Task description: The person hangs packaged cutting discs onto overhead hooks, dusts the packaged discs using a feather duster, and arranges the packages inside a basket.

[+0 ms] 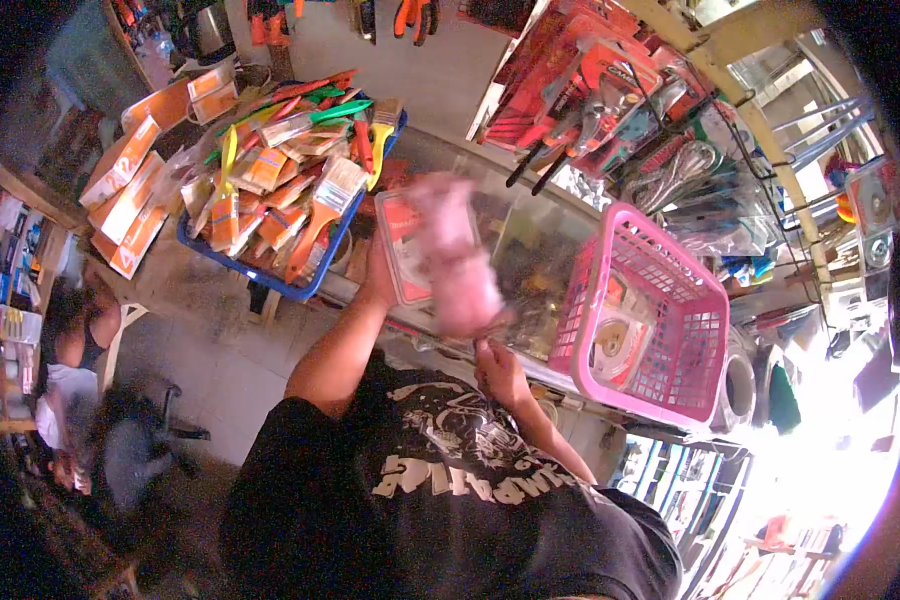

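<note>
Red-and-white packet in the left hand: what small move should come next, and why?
Perhaps sweep the pink cloth or duster lightly across the red-and-white packet: the left hand holds the packet's edge, while the right hand appears to grip the pink item, which is motion-blurred and overlaps the packet in this view.

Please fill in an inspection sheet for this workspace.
Surface: counter, seemingly glass-topped.
Job's things: red-and-white package; blurred pink cloth-like item in front of it.
Clutter: blue basket heaped with paintbrushes; pink basket holding packaged items.
Hands: left hand holds the package's edge; right hand at the cloth-like item's lower end, grip unclear.
Cables: coiled cord-like bundle.
Surroundings: another person at left; glare at right.
</note>
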The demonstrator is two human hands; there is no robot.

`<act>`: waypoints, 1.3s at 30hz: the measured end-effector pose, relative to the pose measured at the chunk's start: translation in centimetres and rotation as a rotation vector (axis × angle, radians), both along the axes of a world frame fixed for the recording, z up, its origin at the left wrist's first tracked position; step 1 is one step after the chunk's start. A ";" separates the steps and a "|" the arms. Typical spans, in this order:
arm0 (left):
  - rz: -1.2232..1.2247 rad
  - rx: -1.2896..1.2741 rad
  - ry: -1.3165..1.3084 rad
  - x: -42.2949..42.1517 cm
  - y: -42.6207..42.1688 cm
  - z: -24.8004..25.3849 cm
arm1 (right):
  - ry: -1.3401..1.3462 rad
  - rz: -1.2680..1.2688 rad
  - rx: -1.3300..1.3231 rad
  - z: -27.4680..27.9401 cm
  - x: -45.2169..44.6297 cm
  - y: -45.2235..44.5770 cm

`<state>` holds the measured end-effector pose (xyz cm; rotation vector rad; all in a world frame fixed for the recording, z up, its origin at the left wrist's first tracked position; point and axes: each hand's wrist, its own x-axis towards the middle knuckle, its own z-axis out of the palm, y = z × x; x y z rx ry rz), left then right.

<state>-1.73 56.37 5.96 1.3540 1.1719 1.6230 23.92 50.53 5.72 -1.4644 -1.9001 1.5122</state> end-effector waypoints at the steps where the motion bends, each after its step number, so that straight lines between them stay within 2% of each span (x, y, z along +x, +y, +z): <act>1: -0.283 -0.096 -0.702 0.6 0.0 0.4 | 0.051 -0.103 -0.056 -0.5 0.2 0.2; 3: -0.278 -0.152 -0.589 0.5 -0.3 0.9 | 0.026 0.100 0.022 0.0 0.4 0.4; 5: -0.266 -0.038 -1.028 1.5 -0.3 2.7 | -0.061 0.291 0.247 1.4 0.3 0.2; 6: -0.261 0.038 -1.234 2.1 -0.4 4.3 | -0.043 0.160 0.117 1.7 0.1 0.2; 7: -0.557 0.078 -1.347 1.5 -1.5 5.2 | -0.026 0.031 -0.011 1.9 -0.2 0.2; 8: -0.554 0.019 -1.356 1.3 -1.2 4.0 | -0.012 -0.096 -0.139 1.9 -0.5 0.3; 9: -0.551 -0.040 -1.366 1.1 -0.9 2.8 | 0.017 -0.150 -0.137 1.5 -0.6 0.4; 12: -0.513 -0.078 -1.344 0.9 -0.7 1.8 | -0.060 0.283 0.255 -0.5 0.1 0.8; 15: -0.467 -0.027 -1.294 1.2 -0.6 2.6 | -0.019 0.005 -0.168 -0.1 0.0 1.0; 16: -0.439 -0.001 -1.281 1.2 -0.8 2.8 | -0.092 0.032 -0.082 0.5 -0.2 1.2; 18: -0.187 0.116 -0.770 0.7 -0.9 1.5 | -0.232 0.086 0.083 2.0 -0.9 1.1; 19: -0.142 0.191 -0.888 0.3 1.3 -1.4 | -0.197 0.198 0.256 0.7 -0.4 0.9; 21: -0.261 0.210 -1.115 0.4 1.5 -0.2 | -0.186 0.180 0.134 1.1 -0.3 0.8; 22: -0.421 0.161 -1.221 0.4 0.8 0.2 | -0.182 0.175 0.078 1.5 -0.4 1.1; 23: -0.578 0.114 -1.324 0.6 -0.5 2.5 | -0.136 0.014 -0.165 3.4 -1.2 1.2; 24: -0.733 0.067 -1.422 0.8 -1.1 3.6 | -0.167 0.101 0.083 1.8 -0.6 1.6; 25: -0.470 -0.062 -1.304 1.1 -1.1 3.4 | -0.193 0.187 0.328 -1.3 0.5 2.1; 27: -0.440 -0.061 -1.260 1.5 -1.4 4.1 | -0.195 0.253 0.457 -0.3 -0.1 1.7; 29: -0.424 -0.068 -1.213 1.9 -1.6 5.3 | -0.153 0.218 0.228 2.0 -0.2 0.9; 31: -0.396 -0.055 -1.171 2.0 -1.7 6.4 | -0.205 0.032 -0.021 1.1 0.0 1.6; 32: -0.528 0.051 -1.228 1.7 -1.8 6.1 | -0.232 -0.054 -0.148 1.3 -0.2 1.8; 34: -0.821 0.233 -1.322 1.0 -2.0 5.7 | -0.177 0.138 -0.012 2.3 -0.3 1.5; 35: -0.772 0.163 -1.337 1.0 -1.9 5.5 | -0.145 0.224 0.056 2.8 -0.5 1.2; 39: -0.576 -0.098 -1.386 1.3 -1.1 4.7 | -0.242 0.157 0.063 1.4 0.0 1.6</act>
